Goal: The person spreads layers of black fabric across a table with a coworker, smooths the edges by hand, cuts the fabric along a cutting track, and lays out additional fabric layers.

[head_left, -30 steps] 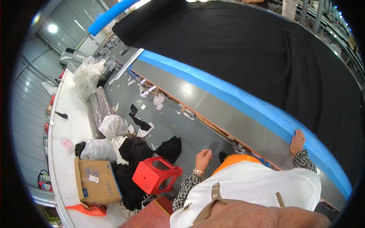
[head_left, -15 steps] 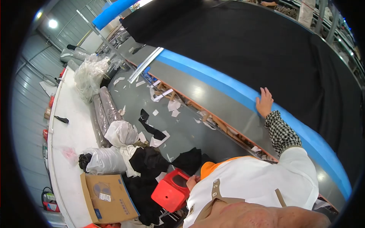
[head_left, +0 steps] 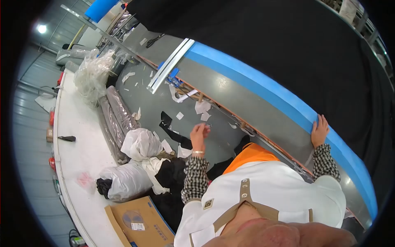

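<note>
My right hand [head_left: 320, 131] lies with fingers stretched out on the blue sheet [head_left: 263, 88] at the table edge, its fingertips at the border of the black fabric [head_left: 263, 41]. The fabric is spread over the blue sheet, which shows as a long band along the near side. My left hand [head_left: 199, 138] is raised over the floor, away from the table. Its fingers are bent together; whether anything small is between them, I cannot make out. Both forearms wear checked sleeves.
A pale metal bar [head_left: 170, 66] lies across the table edge, with a blue clamp [head_left: 175, 77] below it. Black scissors [head_left: 155, 40] rest farther along. Fabric scraps, plastic-wrapped rolls [head_left: 119, 107], white bags [head_left: 127, 181] and a cardboard box [head_left: 142, 222] occupy the floor.
My left hand has risen from beside the red stool to in front of my body. My right hand now lies farther right along the blue sheet, and the view has shifted.
</note>
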`<state>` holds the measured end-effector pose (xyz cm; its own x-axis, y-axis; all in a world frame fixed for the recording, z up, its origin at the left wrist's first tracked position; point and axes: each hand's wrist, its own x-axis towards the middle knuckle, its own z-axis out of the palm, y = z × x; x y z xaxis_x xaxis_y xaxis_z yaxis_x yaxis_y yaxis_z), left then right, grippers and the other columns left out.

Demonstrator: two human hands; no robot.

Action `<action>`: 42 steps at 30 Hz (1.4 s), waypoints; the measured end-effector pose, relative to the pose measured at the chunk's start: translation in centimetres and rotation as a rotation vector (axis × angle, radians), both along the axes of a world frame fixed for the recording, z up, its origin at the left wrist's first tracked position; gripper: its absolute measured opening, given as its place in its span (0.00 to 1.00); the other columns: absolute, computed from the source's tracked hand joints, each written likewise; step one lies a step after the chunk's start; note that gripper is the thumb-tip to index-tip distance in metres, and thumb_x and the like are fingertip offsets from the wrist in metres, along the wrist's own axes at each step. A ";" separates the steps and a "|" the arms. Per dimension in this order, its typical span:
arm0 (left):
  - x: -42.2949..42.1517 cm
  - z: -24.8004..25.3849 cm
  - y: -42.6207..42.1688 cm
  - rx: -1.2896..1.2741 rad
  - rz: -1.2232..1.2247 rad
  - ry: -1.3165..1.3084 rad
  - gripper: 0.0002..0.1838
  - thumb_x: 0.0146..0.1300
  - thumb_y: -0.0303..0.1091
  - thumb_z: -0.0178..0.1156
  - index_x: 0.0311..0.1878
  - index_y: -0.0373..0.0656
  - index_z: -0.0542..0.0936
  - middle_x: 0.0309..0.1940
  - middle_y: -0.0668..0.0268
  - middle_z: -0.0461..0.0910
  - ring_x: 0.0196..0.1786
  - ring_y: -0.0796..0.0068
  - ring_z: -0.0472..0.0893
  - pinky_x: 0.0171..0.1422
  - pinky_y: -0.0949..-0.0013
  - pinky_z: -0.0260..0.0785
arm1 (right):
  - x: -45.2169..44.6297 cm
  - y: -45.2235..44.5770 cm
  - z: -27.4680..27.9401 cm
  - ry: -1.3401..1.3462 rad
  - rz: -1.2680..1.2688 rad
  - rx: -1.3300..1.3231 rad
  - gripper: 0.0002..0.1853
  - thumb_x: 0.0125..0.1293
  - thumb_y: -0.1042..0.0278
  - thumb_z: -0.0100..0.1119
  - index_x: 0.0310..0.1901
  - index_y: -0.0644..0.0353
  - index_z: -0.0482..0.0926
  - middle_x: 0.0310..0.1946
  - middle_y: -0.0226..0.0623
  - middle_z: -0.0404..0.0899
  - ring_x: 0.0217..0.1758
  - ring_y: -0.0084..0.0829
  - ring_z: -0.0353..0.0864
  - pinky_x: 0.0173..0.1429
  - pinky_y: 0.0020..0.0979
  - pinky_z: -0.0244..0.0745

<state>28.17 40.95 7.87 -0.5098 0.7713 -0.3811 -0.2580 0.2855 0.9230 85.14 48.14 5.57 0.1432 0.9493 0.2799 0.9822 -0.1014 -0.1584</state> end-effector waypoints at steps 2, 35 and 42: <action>-0.1 0.9 4.5 0.022 -0.053 -0.022 0.10 0.69 0.37 0.60 0.45 0.40 0.83 0.34 0.67 0.85 0.34 0.77 0.84 0.34 0.77 0.67 | 0.3 -0.4 0.2 -0.004 0.001 -0.007 0.23 0.74 0.60 0.50 0.68 0.55 0.70 0.71 0.41 0.67 0.75 0.43 0.63 0.74 0.47 0.54; -24.6 -0.6 58.3 0.049 -0.460 0.526 0.32 0.67 0.60 0.58 0.30 0.33 0.86 0.27 0.54 0.85 0.33 0.52 0.80 0.43 0.51 0.69 | -32.9 6.4 4.8 0.085 -0.437 0.110 0.19 0.70 0.65 0.53 0.60 0.58 0.75 0.62 0.41 0.75 0.67 0.44 0.69 0.69 0.46 0.61; -21.8 2.2 58.7 0.308 -0.211 0.331 0.22 0.60 0.38 0.72 0.22 0.28 0.75 0.20 0.64 0.73 0.26 0.72 0.67 0.31 0.58 0.65 | -32.5 4.9 8.5 0.101 -0.469 0.149 0.17 0.69 0.66 0.53 0.59 0.57 0.75 0.61 0.41 0.75 0.65 0.44 0.69 0.67 0.44 0.60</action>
<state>6.34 99.67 10.03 -0.3862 0.9217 0.0365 0.0975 0.0015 0.9952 52.66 53.01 14.10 0.5782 0.7271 0.3700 0.8152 -0.4971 -0.2970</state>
